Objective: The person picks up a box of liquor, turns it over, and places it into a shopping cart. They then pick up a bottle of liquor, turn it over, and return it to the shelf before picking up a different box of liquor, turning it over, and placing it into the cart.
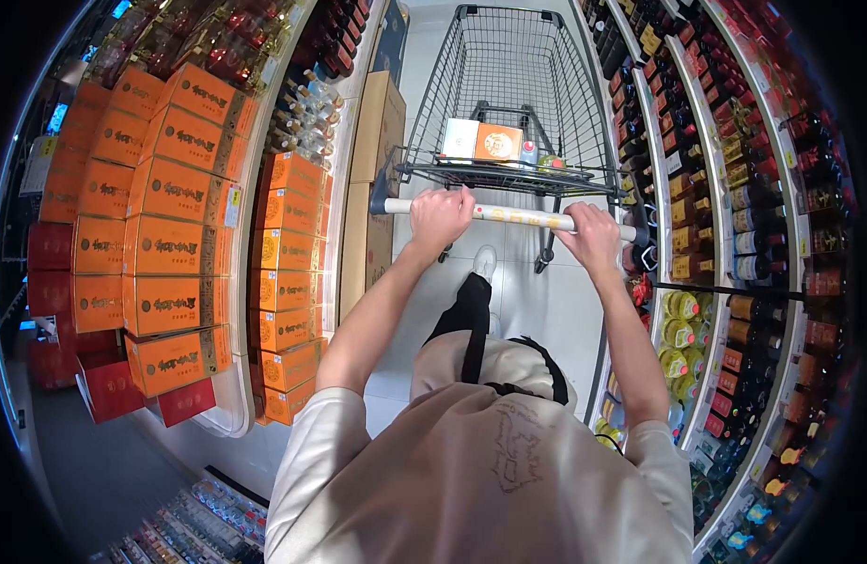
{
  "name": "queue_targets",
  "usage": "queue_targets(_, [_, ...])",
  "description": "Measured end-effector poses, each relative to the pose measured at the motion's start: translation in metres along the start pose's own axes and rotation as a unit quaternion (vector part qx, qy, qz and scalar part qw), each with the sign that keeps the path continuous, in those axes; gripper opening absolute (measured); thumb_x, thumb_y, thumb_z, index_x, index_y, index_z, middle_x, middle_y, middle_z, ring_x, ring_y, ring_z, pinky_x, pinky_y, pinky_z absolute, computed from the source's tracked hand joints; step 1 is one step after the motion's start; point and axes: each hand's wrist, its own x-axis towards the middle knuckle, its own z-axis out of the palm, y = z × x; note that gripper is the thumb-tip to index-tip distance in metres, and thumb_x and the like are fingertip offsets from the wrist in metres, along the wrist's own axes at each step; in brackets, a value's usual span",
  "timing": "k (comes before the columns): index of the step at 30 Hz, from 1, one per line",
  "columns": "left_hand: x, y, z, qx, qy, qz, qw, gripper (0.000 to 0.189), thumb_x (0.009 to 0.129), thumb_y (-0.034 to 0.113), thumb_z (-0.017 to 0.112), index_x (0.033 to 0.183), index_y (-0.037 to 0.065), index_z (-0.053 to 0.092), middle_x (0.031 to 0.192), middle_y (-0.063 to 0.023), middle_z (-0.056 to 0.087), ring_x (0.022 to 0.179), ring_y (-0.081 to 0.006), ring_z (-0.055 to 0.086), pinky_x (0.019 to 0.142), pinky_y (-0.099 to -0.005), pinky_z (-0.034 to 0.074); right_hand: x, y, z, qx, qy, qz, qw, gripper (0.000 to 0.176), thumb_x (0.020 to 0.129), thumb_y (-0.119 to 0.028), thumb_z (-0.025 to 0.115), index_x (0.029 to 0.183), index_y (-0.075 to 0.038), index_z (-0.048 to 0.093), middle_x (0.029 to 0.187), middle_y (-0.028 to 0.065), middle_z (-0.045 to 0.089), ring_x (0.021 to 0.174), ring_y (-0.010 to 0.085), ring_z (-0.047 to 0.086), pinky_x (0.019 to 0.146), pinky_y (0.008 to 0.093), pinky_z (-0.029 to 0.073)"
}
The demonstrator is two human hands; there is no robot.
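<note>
Both of my hands are wrapped around the pale handlebar (518, 216) of a shopping cart (443, 103). My left hand (441, 222) grips it left of centre, and my right hand (593, 233) holds it toward the right end. Beyond the bar, at the near end of the wire basket, sit a white box (460, 138) and an orange box (498, 142). Beside them are a container with a red cap (529, 150) and something greenish (552, 164), partly hidden by the basket's wires.
Shelves stacked with orange boxes (179, 197) line the left side, with brown cartons (375, 127) on the floor along them. Shelves of dark bottles (757, 240) run along the right, and yellow bottles (679, 334) stand low there. Pale floor tiles (405, 348) lie between.
</note>
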Motion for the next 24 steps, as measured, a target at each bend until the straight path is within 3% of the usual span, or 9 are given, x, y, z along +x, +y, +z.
queue_targets(12, [0.119,-0.011,0.070,0.001,0.030,0.053,0.998,0.036,0.092,0.020,0.065,0.058,0.009,0.064,0.054,-0.0091,0.061,0.048,-0.0282,0.060,0.053,-0.0422,0.049,0.103,0.097,0.018,-0.032,-0.005,0.002,0.999,0.036,0.071,-0.037,0.085,0.086,-0.014,0.062,0.079,0.0010,0.060,0.077,0.0222,0.063,0.067,0.0379,0.047])
queue_targets(14, [0.139,-0.013,0.075,-0.006,0.036,0.054,0.998,0.038,0.090,0.018,0.065,0.053,0.010,0.058,0.053,-0.0063,0.060,0.047,-0.0252,0.060,0.051,-0.0399,0.046,0.119,0.111,0.024,-0.024,-0.007,-0.003,1.000,0.036,0.072,-0.038,0.086,0.086,-0.014,0.063,0.079,0.0007,0.061,0.078,0.0219,0.064,0.067,0.0378,0.047])
queue_targets(19, [0.191,-0.023,0.098,-0.033,0.023,0.045,0.998,0.034,0.092,0.021,0.065,0.060,0.009,0.064,0.056,-0.0091,0.061,0.051,-0.0278,0.060,0.055,-0.0413,0.049,0.168,0.146,0.037,-0.032,0.022,-0.009,0.999,0.033,0.073,-0.037,0.086,0.080,-0.014,0.064,0.072,0.0030,0.062,0.069,0.0247,0.063,0.064,0.0392,0.048])
queue_targets(24, [0.242,-0.038,0.124,-0.029,-0.014,0.031,0.999,0.034,0.093,0.021,0.064,0.062,0.007,0.065,0.061,-0.0100,0.064,0.055,-0.0283,0.062,0.058,-0.0406,0.050,0.215,0.175,0.052,-0.046,0.019,-0.001,0.999,0.031,0.074,-0.033,0.086,0.081,-0.013,0.064,0.073,0.0036,0.063,0.070,0.0251,0.064,0.064,0.0388,0.047])
